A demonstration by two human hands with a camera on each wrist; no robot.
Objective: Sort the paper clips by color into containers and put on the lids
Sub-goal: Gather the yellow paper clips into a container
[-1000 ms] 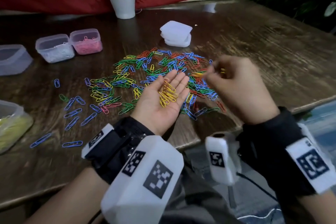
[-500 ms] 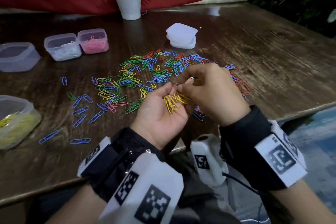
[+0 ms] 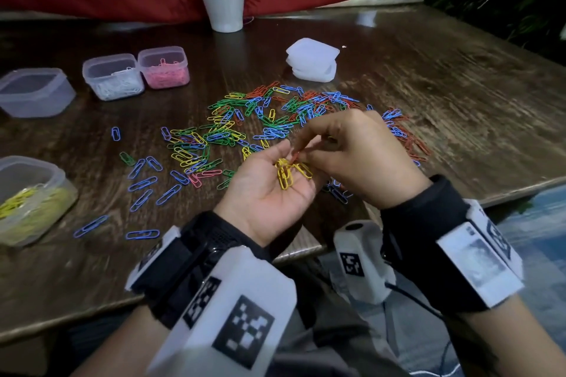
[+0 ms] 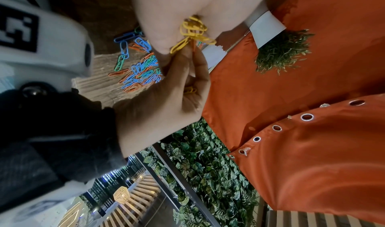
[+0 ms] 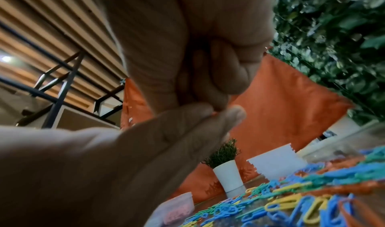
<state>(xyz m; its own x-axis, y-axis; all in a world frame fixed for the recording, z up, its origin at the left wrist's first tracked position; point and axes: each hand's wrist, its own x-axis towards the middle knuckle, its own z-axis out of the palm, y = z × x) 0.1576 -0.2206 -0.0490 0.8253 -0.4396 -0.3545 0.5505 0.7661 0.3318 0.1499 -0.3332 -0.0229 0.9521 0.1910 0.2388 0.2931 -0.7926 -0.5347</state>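
Note:
My left hand [image 3: 269, 193] lies palm up above the table's near edge, cradling a small bunch of yellow paper clips [image 3: 286, 174], also seen in the left wrist view as yellow paper clips [image 4: 192, 28]. My right hand [image 3: 306, 153] reaches over the left fingers and pinches a red paper clip [image 3: 294, 157] between thumb and forefinger. A yellow clip [image 4: 190, 89] is tucked in its curled fingers. The mixed pile of clips [image 3: 266, 119] spreads on the table behind both hands.
At the left stands a container with yellow clips [image 3: 46, 168]. Farther back are an empty container [image 3: 35, 92], one with white clips [image 3: 113, 76] and one with pink clips [image 3: 164, 67]. Stacked lids [image 3: 312, 60] and a potted plant [image 3: 225, 6] stand beyond the pile. Loose blue clips [image 3: 142, 184] lie left.
My right hand has come from the pile to the left palm and now pinches a red clip there. The left fingers have curled up slightly round the yellow clips.

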